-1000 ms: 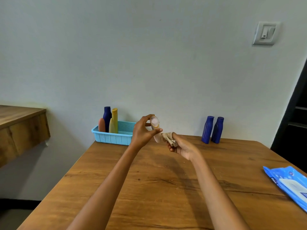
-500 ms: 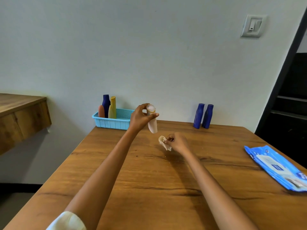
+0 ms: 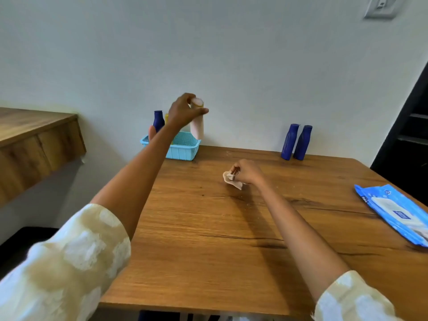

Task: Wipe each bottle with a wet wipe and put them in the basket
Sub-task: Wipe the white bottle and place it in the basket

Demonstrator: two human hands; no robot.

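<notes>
We see the pale pink plastic bottle (image 3: 197, 126) hanging upright, its long axis near vertical: one end is up inside the grip and the other end points down over the right rim of the light blue perforated plastic basket (image 3: 183, 149). We cannot tell whether it touches the rim. The left hand (image 3: 184, 112) pinches it at the top, thumb stretched across the front and fingers curled behind.

The right hand (image 3: 246, 172) is low over the tabletop, fingers curled tight on a crumpled, off-white wet wipe (image 3: 231, 178) that droops toward the wood.

The brown wooden table (image 3: 231, 239) shows dark grain cracks and stands against a plain pale wall (image 3: 231, 54). A white wall switch (image 3: 382, 6) sits at the upper right, a wooden ledge (image 3: 34, 135) juts out at the left, and a dark doorway (image 3: 407, 140) edges the right side.

By our count: three bottles are visible in the basket, one dark blue (image 3: 158, 120), one yellow mostly hidden behind the arm, one orange-pink at the left rim. Two dark blue plastic bottles (image 3: 296, 142) stand upright side by side at the back right of the table. One blue wet-wipe pack (image 3: 398, 212) lies flat near the right edge.
</notes>
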